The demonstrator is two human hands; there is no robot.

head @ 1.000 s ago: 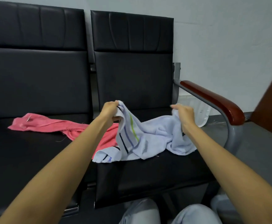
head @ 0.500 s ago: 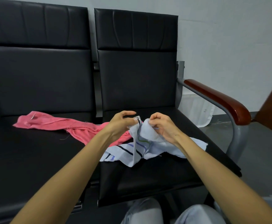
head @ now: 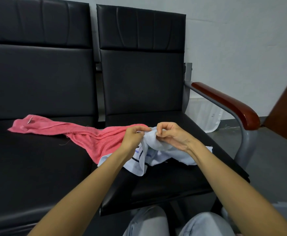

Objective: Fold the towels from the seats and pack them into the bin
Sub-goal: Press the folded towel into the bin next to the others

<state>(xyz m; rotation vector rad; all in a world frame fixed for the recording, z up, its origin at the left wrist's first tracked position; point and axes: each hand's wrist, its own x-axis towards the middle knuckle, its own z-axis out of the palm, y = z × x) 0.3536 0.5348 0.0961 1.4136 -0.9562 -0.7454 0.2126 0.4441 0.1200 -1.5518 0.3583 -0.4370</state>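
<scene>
Toward 9 o'clock, the left seat (head: 28,167) of a black padded pair carried a pink towel (head: 81,133), unfolded and rumpled. One end of it lay out at 9 o'clock, and the other ran across the gap between the cushions onto the right seat (head: 165,181).

Just below the middle of the view, toward 6 o'clock, the left hand (head: 134,136) had its fingers curled. It pinched the gathered top of a pale blue towel (head: 156,143). This towel sat on the front half of the right seat. It was bunched up between the two hands, with the rest slumped on the cushion. Dark and blue stripes showed on the part at 7 o'clock from the hands, where its edge overlapped the pink towel.

The right hand (head: 171,135), very close to the left, gripped the same bunch between thumb and forefinger, with its other fingers curled in. Both forearms reached in from the bottom edge, and knees in pale jeans (head: 148,222) sat at 6 o'clock.

At 3 o'clock a brown wooden armrest (head: 228,103) on a grey metal frame bounded the right seat. Beyond it, on the floor against the wall, stood something of clear plastic (head: 207,116), but I could not tell what it was. A brown panel (head: 286,116) cut into the view at the far 3 o'clock edge
</scene>
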